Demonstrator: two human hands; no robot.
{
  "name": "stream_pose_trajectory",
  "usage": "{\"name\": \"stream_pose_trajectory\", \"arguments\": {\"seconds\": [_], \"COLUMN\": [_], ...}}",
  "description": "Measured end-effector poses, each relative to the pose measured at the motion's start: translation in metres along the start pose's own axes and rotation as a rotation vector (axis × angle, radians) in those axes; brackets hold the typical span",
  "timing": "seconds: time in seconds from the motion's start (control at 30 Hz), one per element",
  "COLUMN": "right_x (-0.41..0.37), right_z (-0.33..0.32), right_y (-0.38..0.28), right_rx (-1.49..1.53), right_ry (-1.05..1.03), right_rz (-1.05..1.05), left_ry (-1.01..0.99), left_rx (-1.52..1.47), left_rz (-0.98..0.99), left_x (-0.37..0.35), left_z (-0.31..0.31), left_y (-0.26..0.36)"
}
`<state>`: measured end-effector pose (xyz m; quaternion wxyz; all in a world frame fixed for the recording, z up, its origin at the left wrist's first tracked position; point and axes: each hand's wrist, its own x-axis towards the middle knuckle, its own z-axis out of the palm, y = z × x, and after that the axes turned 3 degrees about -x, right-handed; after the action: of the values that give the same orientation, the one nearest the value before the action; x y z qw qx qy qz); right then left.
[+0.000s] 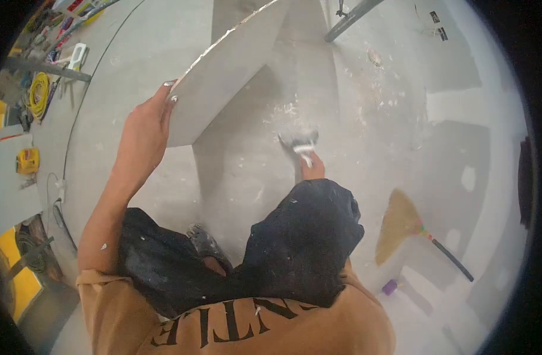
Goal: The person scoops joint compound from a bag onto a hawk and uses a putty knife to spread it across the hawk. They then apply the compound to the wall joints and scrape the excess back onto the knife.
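My left hand (145, 127) grips the near corner of a pale grey board (223, 77), which is raised and tilted off the floor. White bits cling to the fingertips, and the board's upper edge looks rough and crumbly. Lower down, my right hand (313, 168) is closed around the white handle of a putty knife (306, 142). Its wide blade is at the dusty floor (247, 171), near scattered white crumbs (288, 109). My right knee hides the right wrist and forearm.
A broom (401, 228) and a small purple object (390, 288) lie on the right. Metal poles (353, 21) stand at the top. Along the left are a yellow coiled cable (39, 94), a yellow tool (28, 161), a black cord (75, 112) and assorted clutter.
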<state>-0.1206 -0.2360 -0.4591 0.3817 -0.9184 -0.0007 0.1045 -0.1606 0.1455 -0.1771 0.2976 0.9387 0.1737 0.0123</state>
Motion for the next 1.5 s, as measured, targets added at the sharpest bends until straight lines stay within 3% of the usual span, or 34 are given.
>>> {"name": "stream_pose_trajectory", "arguments": {"seconds": [0.07, 0.17, 0.23, 0.33, 0.37, 0.4, 0.47, 0.57, 0.63, 0.7, 0.73, 0.77, 0.83, 0.93, 1.13, 1.2, 1.27, 1.33, 1.37, 1.47, 1.5], "right_x": [-0.009, 0.010, 0.016, 0.056, 0.053, 0.042, 0.024, 0.022, 0.055, 0.103, 0.110, 0.119, 0.107, 0.043, 0.122, 0.148, 0.155, 0.145, 0.121, 0.055, 0.040], "right_z": [-0.014, 0.032, 0.048, 0.039, 0.041, 0.028, 0.001, 0.014, 0.046, 0.064, 0.061, 0.054, 0.025, 0.018, 0.059, 0.067, 0.074, 0.064, 0.054, -0.014, -0.037], "right_y": [-0.005, 0.032, 0.048, -0.007, 0.008, 0.014, 0.024, 0.035, 0.039, 0.016, 0.013, 0.011, -0.002, 0.029, 0.020, 0.006, 0.012, 0.024, 0.026, -0.021, -0.034], "right_rx": [-0.082, -0.088, -0.096, 0.096, -0.038, -0.038, 0.019, 0.166, -0.154, -0.114, -0.113, 0.033, 0.050, -0.006, 0.011, 0.027, 0.213, 0.275, 0.166, 0.136, -0.068], "right_ry": [-0.002, 0.023, 0.039, -0.109, 0.068, 0.072, -0.151, -0.249, -0.007, 0.084, 0.084, -0.051, -0.170, -0.168, -0.096, 0.020, -0.035, -0.045, 0.017, 0.017, -0.068], "right_rz": [0.048, 0.011, 0.008, -0.011, -0.140, -0.140, 0.149, 0.231, -0.071, -0.082, -0.078, 0.038, 0.105, 0.072, 0.047, -0.069, 0.011, -0.088, -0.263, -0.229, -0.109], "left_ry": [0.012, -0.021, 0.002, -0.013, -0.011, -0.008, 0.004, -0.034, -0.001, 0.000, 0.000, 0.000, -0.029, 0.018, 0.009, 0.013, 0.005, 0.033, 0.039, 0.066, 0.052], "left_rx": [-0.013, 0.027, 0.006, 0.006, 0.010, 0.006, -0.010, 0.002, 0.039, 0.022, 0.005, 0.007, 0.004, 0.025, 0.018, 0.061, 0.110, 0.161, 0.181, 0.151, 0.129], "left_rz": [-0.008, -0.062, 0.008, -0.015, -0.007, -0.012, -0.022, -0.058, -0.013, 0.001, 0.017, 0.023, -0.065, -0.008, 0.024, 0.000, -0.028, -0.130, -0.102, -0.015, -0.013], "left_x": [0.001, 0.003, 0.001, 0.000, 0.002, 0.002, 0.003, 0.002, 0.001, 0.002, 0.002, 0.003, 0.006, 0.004, -0.001, 0.003, 0.006, 0.017, 0.019, 0.020, 0.021], "left_z": [-0.001, -0.003, -0.003, -0.003, -0.004, -0.005, -0.004, 0.000, 0.002, -0.001, -0.002, -0.004, -0.008, -0.002, 0.000, -0.005, -0.009, -0.016, -0.019, -0.026, -0.028], "left_y": [-0.002, -0.001, -0.001, -0.001, -0.001, 0.000, 0.000, -0.001, -0.004, -0.004, -0.003, -0.002, -0.001, -0.011, -0.003, 0.000, -0.004, -0.014, -0.018, -0.020, -0.016]}}
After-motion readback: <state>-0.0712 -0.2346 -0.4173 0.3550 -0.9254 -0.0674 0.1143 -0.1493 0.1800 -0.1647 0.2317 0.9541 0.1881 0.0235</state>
